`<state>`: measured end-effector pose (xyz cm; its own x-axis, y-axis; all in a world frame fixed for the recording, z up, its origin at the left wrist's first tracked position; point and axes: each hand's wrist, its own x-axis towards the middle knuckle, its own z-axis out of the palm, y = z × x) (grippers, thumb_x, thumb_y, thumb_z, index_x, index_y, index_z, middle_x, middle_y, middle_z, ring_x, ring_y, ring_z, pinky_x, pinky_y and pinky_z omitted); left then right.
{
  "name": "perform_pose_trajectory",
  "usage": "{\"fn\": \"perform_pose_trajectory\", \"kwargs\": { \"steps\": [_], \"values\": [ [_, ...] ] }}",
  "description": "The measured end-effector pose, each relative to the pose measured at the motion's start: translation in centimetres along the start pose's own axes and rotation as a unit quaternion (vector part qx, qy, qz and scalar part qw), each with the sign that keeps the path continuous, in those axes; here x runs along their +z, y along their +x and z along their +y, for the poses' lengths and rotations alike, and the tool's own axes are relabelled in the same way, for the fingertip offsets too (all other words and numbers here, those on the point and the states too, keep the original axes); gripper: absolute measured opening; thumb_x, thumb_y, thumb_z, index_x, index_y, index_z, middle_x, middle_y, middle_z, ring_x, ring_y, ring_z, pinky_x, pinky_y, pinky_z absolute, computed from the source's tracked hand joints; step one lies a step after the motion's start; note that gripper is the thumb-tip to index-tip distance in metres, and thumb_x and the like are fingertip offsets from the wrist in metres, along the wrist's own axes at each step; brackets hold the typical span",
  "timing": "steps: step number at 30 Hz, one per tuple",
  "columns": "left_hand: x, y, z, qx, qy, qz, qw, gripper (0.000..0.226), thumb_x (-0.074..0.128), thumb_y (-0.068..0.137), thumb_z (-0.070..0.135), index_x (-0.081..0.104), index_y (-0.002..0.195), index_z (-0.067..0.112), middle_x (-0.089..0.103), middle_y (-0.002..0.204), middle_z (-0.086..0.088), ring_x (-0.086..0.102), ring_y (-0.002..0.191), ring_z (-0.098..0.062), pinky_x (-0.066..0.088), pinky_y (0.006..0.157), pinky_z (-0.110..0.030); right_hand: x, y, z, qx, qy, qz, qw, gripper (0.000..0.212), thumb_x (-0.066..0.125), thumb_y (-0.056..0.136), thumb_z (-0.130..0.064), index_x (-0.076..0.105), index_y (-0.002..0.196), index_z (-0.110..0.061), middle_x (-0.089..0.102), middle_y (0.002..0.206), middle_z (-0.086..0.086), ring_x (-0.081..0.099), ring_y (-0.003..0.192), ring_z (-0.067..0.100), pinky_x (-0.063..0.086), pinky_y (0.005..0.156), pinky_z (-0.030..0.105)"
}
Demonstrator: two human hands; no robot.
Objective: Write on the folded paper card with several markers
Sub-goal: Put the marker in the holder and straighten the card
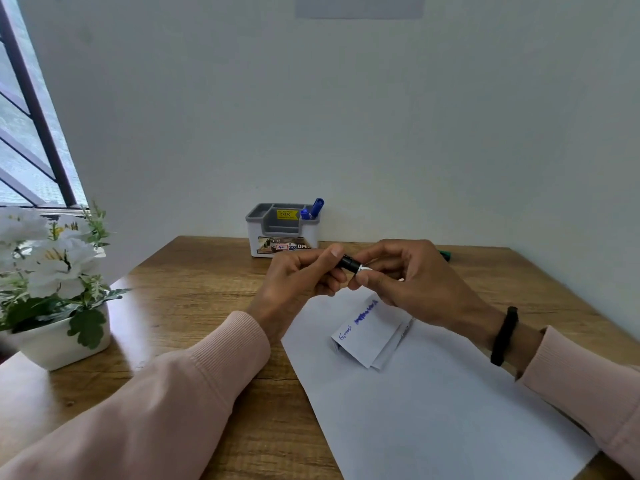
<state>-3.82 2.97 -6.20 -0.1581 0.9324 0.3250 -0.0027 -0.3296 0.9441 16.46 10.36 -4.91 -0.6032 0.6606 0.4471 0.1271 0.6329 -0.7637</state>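
**Two hands on one black marker, card waiting below**

Two hands meet at the centre of the frame, above the far edge of the large white paper sheet (433, 410). The left hand (301, 275) is closed around the black cap end of a black-and-white marker (351, 264), while the right hand (408, 282) pinches the pale barrel. By my judgement this opposed grip suits pulling the cap off or pushing it back on; which of the two cannot be told.

Just below the hands, right of centre, lies the small folded white paper card (367, 332), resting on the large sheet, which likely shields the wood from ink. Blue writing already runs along the card's upper face, so at least one colour seems done.

Against the wall at upper centre stands a grey-and-white plastic desk organiser (282, 230) with two blue markers (316, 207) upright in its right compartment. A green marker (445, 255) peeks out behind the right hand, near the table's far edge.

On the wooden table (180, 306) there is bare surface between the left sleeve and the white pot of artificial white flowers (59, 285) at the left edge; the pot sits well apart from the card. The sheet's lower right corner lies close to the table's near edge.
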Motion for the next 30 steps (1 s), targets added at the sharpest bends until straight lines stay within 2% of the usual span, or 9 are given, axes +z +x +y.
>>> {"fn": "perform_pose_trajectory", "kwargs": {
  "steps": [3,6,10,14,19,23,26,28,30],
  "values": [
    [0.2,0.2,0.6,0.036,0.098,0.012,0.994,0.029,0.062,0.099,0.037,0.079,0.093,0.014,0.076,0.079,-0.006,0.069,0.068,-0.015,0.06,0.07,-0.025,0.1,0.3,-0.5,-0.014,-0.089,0.011,0.996,0.01,0.076,0.098,-0.027,0.075,0.108,-0.024,0.083,0.084,-0.011,0.073,0.067,-0.001,0.052,0.062,0.013],
    [0.3,0.1,0.9,0.106,0.266,0.02,0.958,0.029,0.054,0.102,0.041,0.071,0.085,0.025,0.071,0.071,0.004,0.064,0.063,-0.004,0.053,0.062,-0.016,0.4,0.4,-1.0,-0.052,-0.197,-0.006,0.979,0.014,0.068,0.102,-0.037,0.071,0.104,-0.024,0.078,0.077,-0.012,0.072,0.074,0.005,0.049,0.066,0.013],
    [0.0,-0.1,1.1,0.139,0.359,-0.027,0.923,0.034,0.046,0.106,0.038,0.061,0.077,0.03,0.063,0.068,0.006,0.058,0.058,-0.006,0.047,0.057,-0.016,0.3,0.1,-1.1,-0.088,-0.247,-0.023,0.965,0.011,0.068,0.102,-0.029,0.065,0.097,-0.019,0.077,0.08,-0.013,0.066,0.078,0.004,0.042,0.064,0.011],
    [0.0,0.3,1.2,0.052,0.298,-0.051,0.952,0.048,0.047,0.105,0.043,0.067,0.076,0.009,0.058,0.062,0.001,0.049,0.052,-0.009,0.042,0.05,-0.021,0.4,-0.1,-0.9,-0.116,-0.245,-0.022,0.962,0.01,0.067,0.099,-0.024,0.063,0.093,-0.017,0.071,0.078,-0.009,0.062,0.072,0.013,0.044,0.065,0.025],
    [0.3,0.4,1.0,-0.114,0.138,-0.016,0.984,0.05,0.054,0.102,0.047,0.062,0.061,0.018,0.046,0.05,0.005,0.032,0.042,-0.008,0.027,0.04,-0.018,1.0,-0.3,-0.4,-0.209,-0.289,0.02,0.934,0.011,0.072,0.095,-0.019,0.067,0.097,-0.009,0.059,0.079,-0.01,0.051,0.067,0.017,0.041,0.062,0.033],
    [0.8,0.4,0.8,-0.234,0.041,0.023,0.971,0.05,0.059,0.096,0.049,0.054,0.054,0.023,0.042,0.047,0.006,0.028,0.037,-0.009,0.024,0.034,-0.019,1.7,-0.5,-0.1,-0.273,-0.4,0.068,0.872,0.018,0.083,0.088,-0.012,0.071,0.101,-0.009,0.075,0.087,0.005,0.066,0.071,0.028,0.046,0.057,0.032],
    [0.3,0.3,0.7,-0.085,0.191,0.036,0.977,0.057,0.054,0.091,0.069,0.068,0.066,0.019,0.067,0.06,0.004,0.056,0.042,-0.009,0.044,0.039,-0.02,1.3,-0.4,0.2,-0.245,-0.36,0.071,0.898,0.013,0.077,0.094,-0.017,0.07,0.104,-0.012,0.074,0.086,0.002,0.066,0.072,0.025,0.046,0.059,0.032],
    [-0.3,0.3,0.7,0.067,0.331,0.0,0.941,0.05,0.052,0.09,0.071,0.07,0.095,0.024,0.074,0.083,0.007,0.07,0.063,-0.007,0.055,0.05,-0.02,0.7,-0.1,0.7,-0.196,-0.291,0.054,0.935,0.009,0.073,0.098,-0.02,0.066,0.098,-0.014,0.064,0.076,-0.007,0.058,0.065,0.021,0.046,0.061,0.037],
    [-0.6,0.4,0.4,0.144,0.386,-0.072,0.908,0.032,0.048,0.098,0.058,0.063,0.104,0.03,0.07,0.091,0.009,0.071,0.072,-0.007,0.058,0.058,-0.024,0.4,-0.2,0.8,-0.172,-0.237,0.048,0.955,0.014,0.071,0.099,-0.025,0.063,0.092,-0.015,0.058,0.072,-0.013,0.053,0.064,0.016,0.045,0.062,0.035]
  ]
}}
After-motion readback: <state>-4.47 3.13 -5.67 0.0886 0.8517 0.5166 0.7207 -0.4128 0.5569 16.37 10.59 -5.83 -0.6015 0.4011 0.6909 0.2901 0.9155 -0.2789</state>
